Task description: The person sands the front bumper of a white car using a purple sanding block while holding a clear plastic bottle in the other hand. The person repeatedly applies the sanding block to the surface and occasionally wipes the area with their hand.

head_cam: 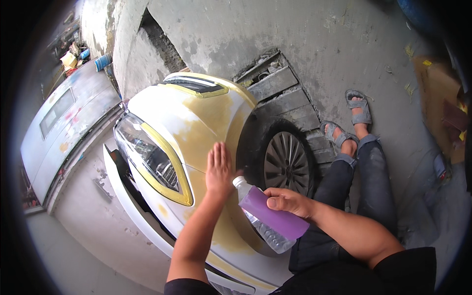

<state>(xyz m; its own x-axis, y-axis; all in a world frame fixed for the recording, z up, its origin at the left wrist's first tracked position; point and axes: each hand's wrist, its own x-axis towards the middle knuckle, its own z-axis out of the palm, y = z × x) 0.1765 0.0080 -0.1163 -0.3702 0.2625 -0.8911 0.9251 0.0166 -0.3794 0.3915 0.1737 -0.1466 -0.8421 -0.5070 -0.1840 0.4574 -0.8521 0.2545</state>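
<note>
My left hand [219, 171] lies flat on the sanded, yellow-patched bumper [197, 127] of a white car, just above the wheel arch, its fingers together and pointing away from me. My right hand [289, 202] grips a clear plastic bottle [271, 236] with a white cap, together with a purple abrasive sheet [273, 214] laid along the bottle's side. The bottle is tilted, its cap close to my left wrist. Yellow masking tape [186, 184] rings the headlight [156, 156] left of my left hand. More tape edges a dark opening [195, 85] farther off.
The car's wheel [287, 162] stands beside wooden planks [274, 83] over a floor pit. A narrow trench [160, 40] cuts the concrete. A paint-marked panel [70, 125] leans at the left, near blue cans [102, 62]. Cardboard [435, 103] lies at the right.
</note>
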